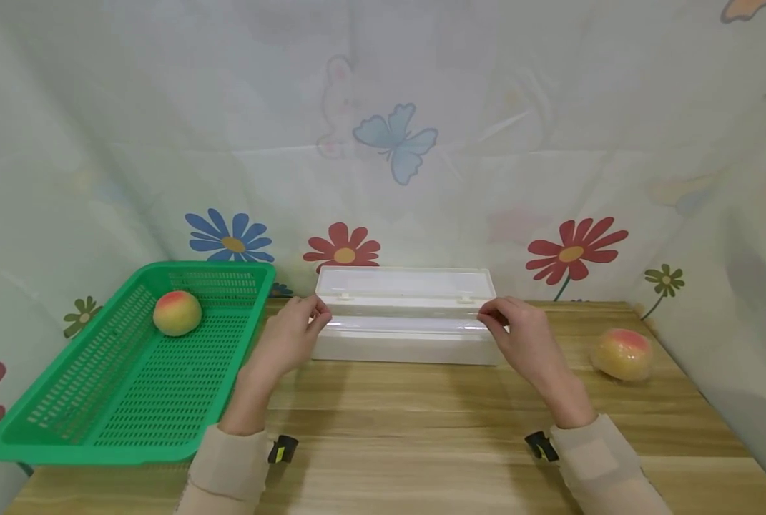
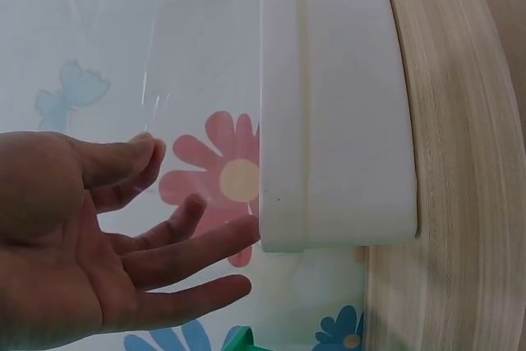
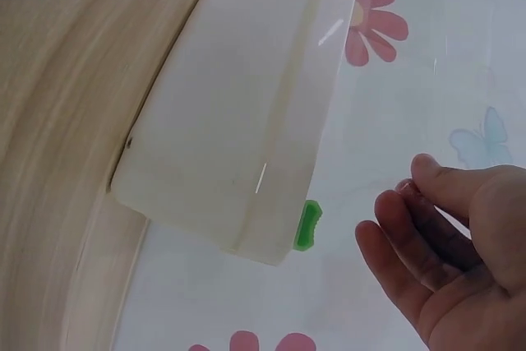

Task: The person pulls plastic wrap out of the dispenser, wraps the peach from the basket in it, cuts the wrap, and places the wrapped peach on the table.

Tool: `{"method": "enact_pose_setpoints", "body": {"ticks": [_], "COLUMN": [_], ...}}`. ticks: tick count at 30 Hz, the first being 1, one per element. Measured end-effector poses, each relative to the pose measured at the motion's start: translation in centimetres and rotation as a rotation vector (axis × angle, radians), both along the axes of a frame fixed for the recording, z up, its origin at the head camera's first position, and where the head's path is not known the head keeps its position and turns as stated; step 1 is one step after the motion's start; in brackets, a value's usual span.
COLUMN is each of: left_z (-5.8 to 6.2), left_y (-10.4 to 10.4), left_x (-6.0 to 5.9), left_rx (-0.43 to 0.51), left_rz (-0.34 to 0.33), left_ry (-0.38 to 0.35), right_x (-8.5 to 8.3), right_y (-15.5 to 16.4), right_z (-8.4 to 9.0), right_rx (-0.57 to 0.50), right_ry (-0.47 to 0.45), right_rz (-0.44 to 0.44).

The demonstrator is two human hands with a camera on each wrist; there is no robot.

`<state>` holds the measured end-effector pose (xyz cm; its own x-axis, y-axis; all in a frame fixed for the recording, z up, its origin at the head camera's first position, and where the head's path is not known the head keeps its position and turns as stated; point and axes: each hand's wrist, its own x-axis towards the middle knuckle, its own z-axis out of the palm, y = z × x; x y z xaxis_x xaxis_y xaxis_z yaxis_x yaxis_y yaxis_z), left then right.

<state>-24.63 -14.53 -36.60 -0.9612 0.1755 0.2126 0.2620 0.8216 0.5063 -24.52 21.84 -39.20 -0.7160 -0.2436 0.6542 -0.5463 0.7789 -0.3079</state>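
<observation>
A long white cling-film dispenser box (image 1: 405, 348) lies across the back of the wooden table (image 1: 395, 429) with its lid (image 1: 403, 283) raised. A strip of clear film (image 1: 405, 324) runs along its top edge. My left hand (image 1: 317, 315) pinches the film at the box's left end, and in the left wrist view thumb and forefinger (image 2: 146, 150) meet on the clear sheet (image 2: 156, 80) while the other fingers stay stretched. My right hand (image 1: 487, 317) pinches the film at the right end, where its fingertips (image 3: 409, 187) close on the sheet (image 3: 386, 113).
A green slotted basket (image 1: 119, 450) sits at the left and holds a peach (image 1: 177, 312). A second peach (image 1: 622, 353) lies on the table at the right. Flower-printed cloth walls (image 1: 383, 143) close in the back and both sides. The box carries a small green tab (image 3: 306, 225).
</observation>
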Motion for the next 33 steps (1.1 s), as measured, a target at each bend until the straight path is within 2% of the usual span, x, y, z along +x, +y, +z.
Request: {"method": "enact_pose_setpoints", "body": {"ticks": [10,21,33], "left_z": [0.4,0.4,1.0], "left_y": [0.5,0.6,0.9], "left_x": [0.2,0.2,0.2], "left_rx": [0.04,0.115,0.22], "left_rz": [0.075,0.085,0.069], "left_ry": [0.002,0.053,0.231], "right_x": [0.0,0.0,0.5], "right_y": [-0.4,-0.5,-0.2], "right_z": [0.4,0.9,2.1], "right_rx": [-0.071,-0.109,-0.119], "right_ry": [0.073,0.12,0.186], "right_rz": [0.035,0.01,-0.002]}}
